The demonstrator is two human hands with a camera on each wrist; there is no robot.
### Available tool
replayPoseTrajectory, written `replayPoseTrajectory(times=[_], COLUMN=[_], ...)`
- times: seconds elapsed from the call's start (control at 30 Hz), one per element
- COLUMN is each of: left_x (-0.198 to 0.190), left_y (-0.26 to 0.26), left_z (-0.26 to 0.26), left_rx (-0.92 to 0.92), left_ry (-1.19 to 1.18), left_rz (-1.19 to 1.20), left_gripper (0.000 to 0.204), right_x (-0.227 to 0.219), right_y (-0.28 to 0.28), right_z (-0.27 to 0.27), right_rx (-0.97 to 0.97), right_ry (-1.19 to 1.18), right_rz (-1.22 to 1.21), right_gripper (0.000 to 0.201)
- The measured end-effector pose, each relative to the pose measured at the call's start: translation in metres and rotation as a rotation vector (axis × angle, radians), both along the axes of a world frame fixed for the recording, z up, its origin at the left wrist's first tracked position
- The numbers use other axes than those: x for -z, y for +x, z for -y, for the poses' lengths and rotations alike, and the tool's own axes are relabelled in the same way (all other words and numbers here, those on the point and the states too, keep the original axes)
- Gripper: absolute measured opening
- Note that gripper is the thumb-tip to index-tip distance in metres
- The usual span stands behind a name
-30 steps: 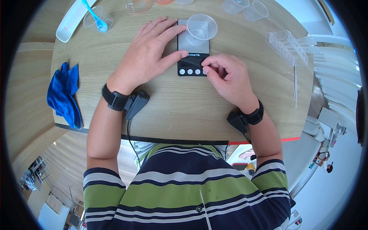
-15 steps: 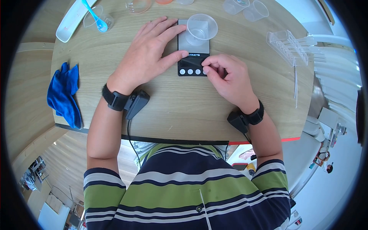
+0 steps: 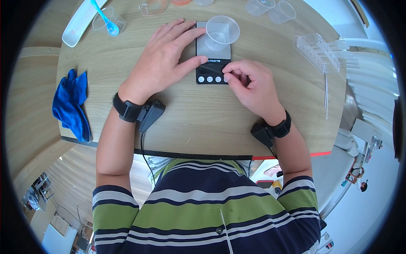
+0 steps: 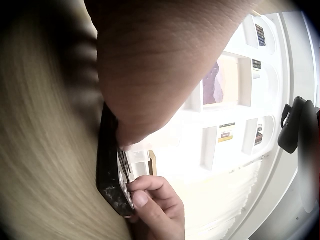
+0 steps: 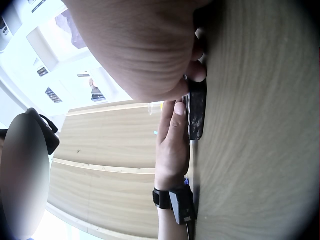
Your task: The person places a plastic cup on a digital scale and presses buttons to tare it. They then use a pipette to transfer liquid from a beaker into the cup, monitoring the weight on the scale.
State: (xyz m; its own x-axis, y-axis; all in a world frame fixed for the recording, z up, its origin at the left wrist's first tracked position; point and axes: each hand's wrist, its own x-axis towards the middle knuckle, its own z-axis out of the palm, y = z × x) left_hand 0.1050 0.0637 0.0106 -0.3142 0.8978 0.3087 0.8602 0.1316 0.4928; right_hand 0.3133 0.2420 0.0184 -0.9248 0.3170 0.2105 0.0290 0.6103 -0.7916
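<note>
A small black digital scale (image 3: 213,71) with a grey weighing plate lies on the table, round buttons facing the person. On its plate stands a clear plastic cup (image 3: 222,31). My left hand (image 3: 163,63) is spread out flat-fingered at the scale's left side, its thumb over the display's edge and a fingertip by the cup. At the lower right corner, my right hand (image 3: 253,86) grips the scale's edge between thumb and forefinger, the other fingers curled. In the left wrist view the right hand (image 4: 160,207) touches the button end of the scale (image 4: 111,170).
A blue cloth (image 3: 71,103) lies at the left. Back left are a white tray (image 3: 76,31) and a clear cup with a blue spoon (image 3: 111,27). More cups (image 3: 281,12) stand along the back. A clear rack (image 3: 317,51) with plastic pieces and a thin rod (image 3: 326,95) are at the right.
</note>
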Motion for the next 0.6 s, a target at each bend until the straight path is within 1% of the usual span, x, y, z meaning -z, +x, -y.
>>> replayPoseTrajectory(times=[0.6], left_x=[-0.0004], left_y=[-0.0002], left_z=[-0.0004], left_rx=[0.008], left_ry=[0.014], left_rz=[0.001], left_gripper=[0.062], right_x=[-0.0015], right_y=[-0.0003], right_z=[0.0009], right_rx=[0.009], right_ry=[-0.010], right_rz=[0.005], right_gripper=[0.013])
